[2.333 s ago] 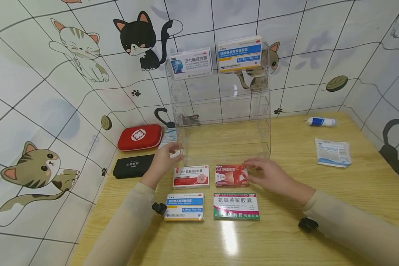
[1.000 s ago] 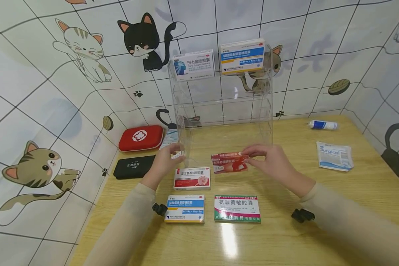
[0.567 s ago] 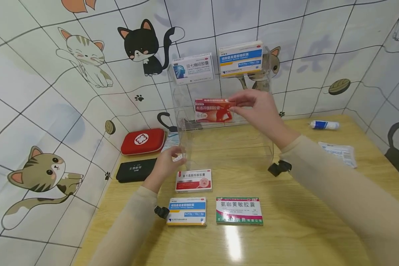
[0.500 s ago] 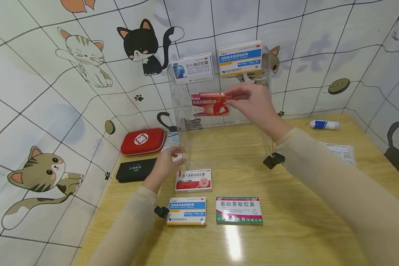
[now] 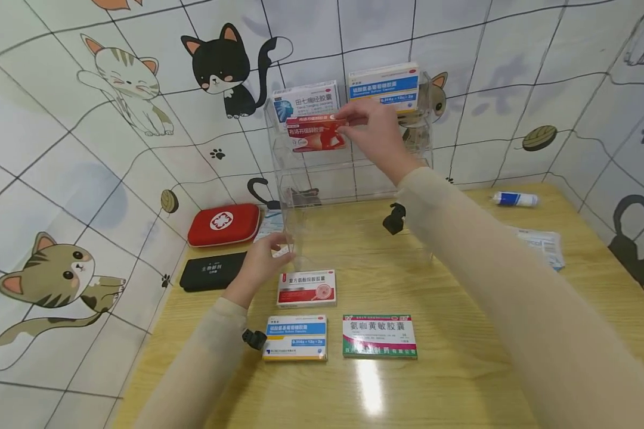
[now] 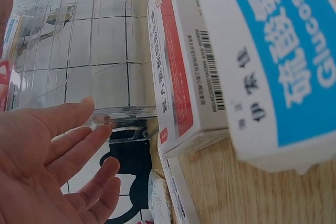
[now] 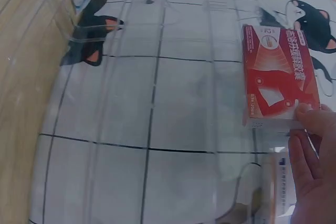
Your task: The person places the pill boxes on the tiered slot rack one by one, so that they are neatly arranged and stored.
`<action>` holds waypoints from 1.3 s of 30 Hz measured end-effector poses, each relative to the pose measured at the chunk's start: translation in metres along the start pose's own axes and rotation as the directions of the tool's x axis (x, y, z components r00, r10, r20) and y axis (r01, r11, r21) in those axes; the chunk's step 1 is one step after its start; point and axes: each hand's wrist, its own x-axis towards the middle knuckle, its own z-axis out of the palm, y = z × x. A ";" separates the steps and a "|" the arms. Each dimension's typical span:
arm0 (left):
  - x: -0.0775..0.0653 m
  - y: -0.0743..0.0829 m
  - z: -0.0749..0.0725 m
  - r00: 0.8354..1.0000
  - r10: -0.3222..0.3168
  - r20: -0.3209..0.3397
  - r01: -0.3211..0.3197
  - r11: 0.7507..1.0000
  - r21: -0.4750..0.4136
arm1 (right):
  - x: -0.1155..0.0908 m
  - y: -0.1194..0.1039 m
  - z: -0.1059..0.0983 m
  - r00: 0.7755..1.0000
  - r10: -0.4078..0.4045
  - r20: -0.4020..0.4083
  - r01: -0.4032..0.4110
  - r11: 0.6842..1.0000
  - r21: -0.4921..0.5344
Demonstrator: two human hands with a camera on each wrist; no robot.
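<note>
My right hand [image 5: 372,134] pinches a red medicine box [image 5: 316,134] by its right end, thumb on the front face. The box is raised before the upper part of a clear acrylic rack [image 5: 322,202], overlapping the white medicine box [image 5: 308,100] on its top tier. Beside that one, a blue-and-white medicine box [image 5: 383,86] is partly hidden by my right hand. In the left wrist view, the thumb and fingers of my left hand [image 6: 58,161] are around the rack's clear edge, at its lower left corner.
On the wooden table [image 5: 434,387] lie a red-and-white box [image 5: 307,288], another blue-and-white box [image 5: 295,338] and a green-and-magenta box [image 5: 380,336]. Left are a red case [image 5: 224,224] and a black case [image 5: 211,271]; right, a tube [image 5: 515,199] and a partly hidden packet [image 5: 542,245].
My right hand has taken the red medicine box off the table and lifted it up and leftward to the rack's upper part. The left hand has stayed at the rack's corner.
</note>
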 end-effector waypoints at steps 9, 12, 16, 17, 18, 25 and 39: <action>0.001 -0.001 -0.002 1.000 -0.009 0.004 0.009 1.000 0.008 | -0.001 0.012 0.021 0.997 0.015 0.070 -0.013 0.999 -0.032; 0.002 -0.001 -0.001 1.000 -0.009 -0.004 0.009 1.000 0.006 | -0.004 0.013 0.023 0.997 0.006 0.082 -0.003 0.999 -0.034; 0.002 -0.002 -0.001 1.000 -0.009 -0.007 0.009 1.000 0.004 | -0.012 0.014 0.022 0.997 -0.041 0.059 0.040 0.999 0.005; 0.002 -0.002 0.000 1.000 -0.008 -0.006 0.008 1.000 0.001 | -0.015 0.015 0.021 0.997 -0.056 0.045 0.055 0.998 0.020; 0.002 -0.002 0.000 1.000 -0.007 -0.004 0.007 1.000 0.001 | -0.019 0.014 0.020 0.998 -0.061 0.035 0.060 0.997 0.038; 0.003 0.000 -0.003 1.000 -0.008 0.003 0.008 1.000 0.001 | -0.065 0.016 0.002 0.995 -0.092 0.049 0.090 0.995 0.039; 0.001 0.002 -0.004 1.000 -0.023 0.011 0.023 1.000 0.004 | -0.208 0.052 -0.017 0.934 -0.139 0.330 0.186 0.976 -0.116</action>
